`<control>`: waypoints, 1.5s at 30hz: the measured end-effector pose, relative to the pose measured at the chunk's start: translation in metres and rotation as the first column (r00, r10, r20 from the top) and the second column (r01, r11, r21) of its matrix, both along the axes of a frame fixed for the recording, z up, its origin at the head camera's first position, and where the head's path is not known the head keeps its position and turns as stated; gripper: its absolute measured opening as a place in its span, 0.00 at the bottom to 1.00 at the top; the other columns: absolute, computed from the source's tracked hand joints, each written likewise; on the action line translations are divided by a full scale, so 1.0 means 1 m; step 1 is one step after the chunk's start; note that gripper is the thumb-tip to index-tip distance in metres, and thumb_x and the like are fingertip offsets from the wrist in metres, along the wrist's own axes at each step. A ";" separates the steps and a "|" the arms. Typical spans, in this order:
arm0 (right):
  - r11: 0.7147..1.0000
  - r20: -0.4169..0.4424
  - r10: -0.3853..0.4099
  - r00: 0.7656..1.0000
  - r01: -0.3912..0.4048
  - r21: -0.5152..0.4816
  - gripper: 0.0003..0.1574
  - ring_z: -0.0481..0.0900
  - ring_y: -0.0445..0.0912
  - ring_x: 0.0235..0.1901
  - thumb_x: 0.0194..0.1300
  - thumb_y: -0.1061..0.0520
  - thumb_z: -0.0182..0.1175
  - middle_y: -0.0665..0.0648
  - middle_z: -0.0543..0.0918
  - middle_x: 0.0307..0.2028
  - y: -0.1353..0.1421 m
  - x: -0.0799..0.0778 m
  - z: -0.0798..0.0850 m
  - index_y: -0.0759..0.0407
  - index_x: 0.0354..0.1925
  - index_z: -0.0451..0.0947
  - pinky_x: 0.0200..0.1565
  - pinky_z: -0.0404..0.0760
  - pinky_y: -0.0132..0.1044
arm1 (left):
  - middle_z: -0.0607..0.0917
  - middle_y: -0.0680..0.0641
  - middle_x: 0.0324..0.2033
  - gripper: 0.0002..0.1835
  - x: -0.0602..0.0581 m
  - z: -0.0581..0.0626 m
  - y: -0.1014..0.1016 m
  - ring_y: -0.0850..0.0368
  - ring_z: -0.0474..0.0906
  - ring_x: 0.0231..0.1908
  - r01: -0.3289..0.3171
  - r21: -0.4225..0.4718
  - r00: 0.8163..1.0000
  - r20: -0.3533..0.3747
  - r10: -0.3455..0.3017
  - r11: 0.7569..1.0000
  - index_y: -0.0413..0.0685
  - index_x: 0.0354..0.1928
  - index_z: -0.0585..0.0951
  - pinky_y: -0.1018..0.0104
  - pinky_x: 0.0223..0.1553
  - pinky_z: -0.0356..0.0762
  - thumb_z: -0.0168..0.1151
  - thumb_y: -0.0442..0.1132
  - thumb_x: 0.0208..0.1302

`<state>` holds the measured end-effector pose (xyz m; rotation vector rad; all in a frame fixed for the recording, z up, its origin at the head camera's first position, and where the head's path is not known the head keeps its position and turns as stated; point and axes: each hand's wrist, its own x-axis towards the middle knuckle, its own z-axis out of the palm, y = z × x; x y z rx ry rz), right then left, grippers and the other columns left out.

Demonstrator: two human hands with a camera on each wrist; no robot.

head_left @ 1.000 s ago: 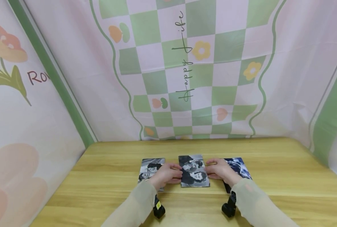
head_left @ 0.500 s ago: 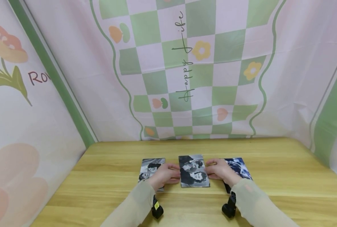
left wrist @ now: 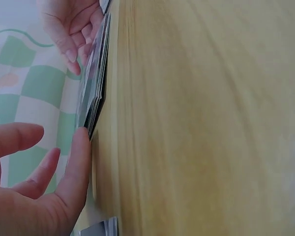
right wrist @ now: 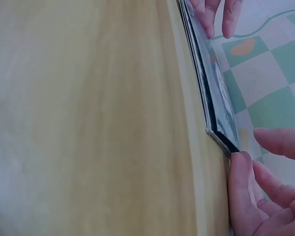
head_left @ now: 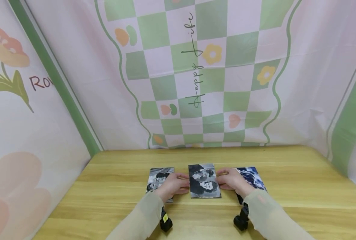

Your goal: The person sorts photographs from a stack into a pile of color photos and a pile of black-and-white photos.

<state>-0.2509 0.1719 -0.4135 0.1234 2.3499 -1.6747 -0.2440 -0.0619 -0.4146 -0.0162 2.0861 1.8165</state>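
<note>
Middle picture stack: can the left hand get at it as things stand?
Likely yes: the left hand is beside the middle picture stack with a fingertip at its edge, nothing visible between them; the right hand is on the opposite side.

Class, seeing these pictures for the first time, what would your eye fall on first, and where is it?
Probably the green-and-white checked backdrop, filling much of the head view behind the wooden table. Next, the picture stack with a black-and-white top, between the left hand and the right hand. A grey picture lies to its left and a bluish picture to its right, each partly hidden.
</note>
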 end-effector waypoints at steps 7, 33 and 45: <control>0.999 0.007 -0.006 1.000 0.006 0.031 0.28 0.82 0.48 0.41 0.62 0.63 0.60 0.70 0.77 0.50 -0.002 0.000 0.001 0.74 0.58 0.67 0.42 0.86 0.43 | 0.80 0.38 0.46 0.17 -0.001 -0.002 -0.002 0.52 0.80 0.43 -0.016 0.027 1.000 -0.010 0.016 1.000 0.32 0.55 0.73 0.59 0.45 0.84 0.56 0.30 0.65; 0.998 0.006 -0.052 0.999 0.052 -0.040 0.27 0.81 0.44 0.38 0.64 0.65 0.57 0.69 0.78 0.48 -0.006 -0.002 -0.001 0.72 0.60 0.65 0.42 0.86 0.39 | 0.80 0.39 0.45 0.20 -0.003 -0.004 0.001 0.56 0.80 0.37 -0.050 0.034 0.998 -0.034 0.051 0.998 0.35 0.59 0.73 0.65 0.39 0.85 0.56 0.27 0.64; 0.996 -0.015 -0.038 0.999 0.037 -0.076 0.29 0.80 0.41 0.34 0.64 0.64 0.57 0.66 0.80 0.46 -0.006 -0.001 -0.003 0.72 0.61 0.64 0.37 0.85 0.34 | 0.79 0.41 0.43 0.23 -0.002 -0.005 0.000 0.57 0.79 0.36 -0.063 0.046 0.998 -0.029 0.064 0.997 0.37 0.61 0.71 0.68 0.38 0.84 0.55 0.25 0.63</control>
